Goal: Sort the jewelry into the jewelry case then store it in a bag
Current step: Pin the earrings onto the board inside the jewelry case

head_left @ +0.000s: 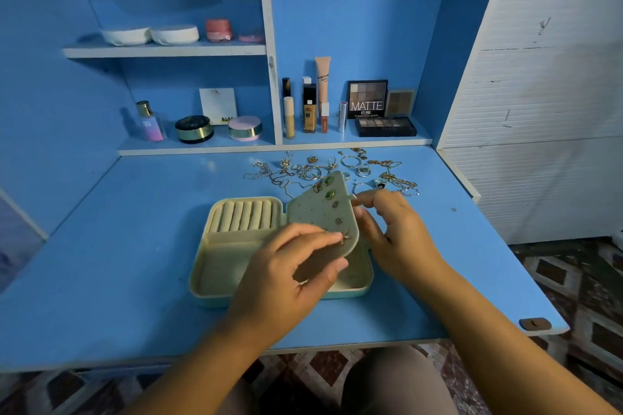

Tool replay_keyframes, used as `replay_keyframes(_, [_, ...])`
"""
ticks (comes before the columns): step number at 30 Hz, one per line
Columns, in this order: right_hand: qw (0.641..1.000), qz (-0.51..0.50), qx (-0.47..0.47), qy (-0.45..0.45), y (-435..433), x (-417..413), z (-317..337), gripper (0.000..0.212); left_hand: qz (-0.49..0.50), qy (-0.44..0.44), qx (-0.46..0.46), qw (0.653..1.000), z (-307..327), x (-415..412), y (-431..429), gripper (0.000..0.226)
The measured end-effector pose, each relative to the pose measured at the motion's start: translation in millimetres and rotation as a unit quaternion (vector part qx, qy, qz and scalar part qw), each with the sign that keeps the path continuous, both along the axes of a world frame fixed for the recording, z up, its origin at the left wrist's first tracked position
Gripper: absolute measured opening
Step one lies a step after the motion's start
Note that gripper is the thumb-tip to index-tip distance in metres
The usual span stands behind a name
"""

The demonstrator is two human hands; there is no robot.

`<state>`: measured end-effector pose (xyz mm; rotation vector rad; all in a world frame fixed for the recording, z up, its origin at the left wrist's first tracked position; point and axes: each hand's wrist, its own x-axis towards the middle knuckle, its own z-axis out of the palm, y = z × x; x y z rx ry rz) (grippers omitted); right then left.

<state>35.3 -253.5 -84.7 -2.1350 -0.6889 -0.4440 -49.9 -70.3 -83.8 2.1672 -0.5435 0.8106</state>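
Head view: a blue desk (pixel 101 246) fills the middle, set into a blue shelf unit whose lower ledge carries cosmetics, among them a perfume bottle (pixel 150 123) at the left and an eyeshadow palette (pixel 366 99) at the right. A white slatted wall (pixel 539 111) closes the right side, and patterned floor tiles (pixel 573 280) show beyond the desk's right and front edges. The jewelry case (pixel 199 283) lies open at the desk's centre, near the front edge, with a row of ring rolls (pixel 244 214) in its back-left compartment. Its earring panel (pixel 313 212) is tilted up over the right half of the case and carries a column of studs, two green earrings (pixel 329 194) uppermost. The left hand (pixel 286 280) has thumb and forefinger closed narrowly on a small earring (pixel 344 237) at the panel's lower end, the other fingers loosely curled. The right hand (pixel 397 232) curls its fingers round the panel's right edge and holds it. A loose jewelry pile (pixel 337 168) of chains, hoops and rings lies just behind the case, under the shelf ledge. A broad stretch of blue top lies left of the case, a narrower strip to its right; a small brown piece (pixel 535 323) sits at the front right corner.
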Motion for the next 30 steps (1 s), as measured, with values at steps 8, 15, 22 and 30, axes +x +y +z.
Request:
replay_keyframes(8, [0.988, -0.016, -0.108, 0.11, -14.2, 8.9, -13.7, 0.031, 0.011, -0.042, -0.081, 0.996, 3.0, -4.1, 16.7, 0.026])
replay_keyframes(15, [0.966, -0.038, -0.251, 0.051, -26.1, 24.3, -21.4, 0.03, 0.049, -0.074, -0.069, 0.994, 4.7, -3.2, 37.1, 0.034])
replay_keyframes(22, [0.963, -0.037, -0.259, 0.061, -25.3, 23.2, -18.8, 0.033, 0.014, -0.038, -0.147, 0.988, 0.4, -4.2, 41.4, 0.03])
replay_keyframes(30, [0.967, -0.102, -0.23, 0.048, -11.5, 87.9, 9.1, 0.022, 0.014, -0.045, -0.163, 0.986, -1.2, -5.3, 40.7, 0.028])
